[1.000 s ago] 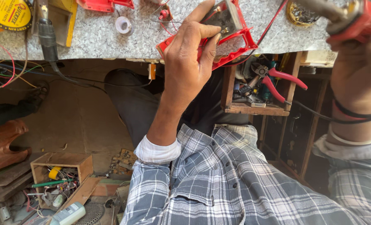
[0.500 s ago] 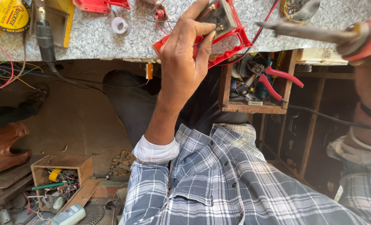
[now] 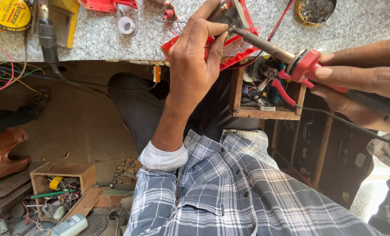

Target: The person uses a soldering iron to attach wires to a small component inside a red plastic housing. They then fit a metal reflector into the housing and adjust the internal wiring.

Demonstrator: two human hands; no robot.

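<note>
On bench: left hand (image 3: 195, 52) grip clamps red casing (image 3: 236, 57); right hand (image 3: 361, 83) grip clamps soldering iron (image 3: 286, 57).

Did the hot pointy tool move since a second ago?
Yes. The soldering iron in the right hand swung left across the speckled worktop; its tip now meets the red case held by the left hand.

Left hand (image 3: 195, 52) reaching up and forward, fingers curled in a pinch, sleeve rolled at wrist. Right hand (image 3: 361, 83) coming from the side, fingers wrapped tight.
</note>
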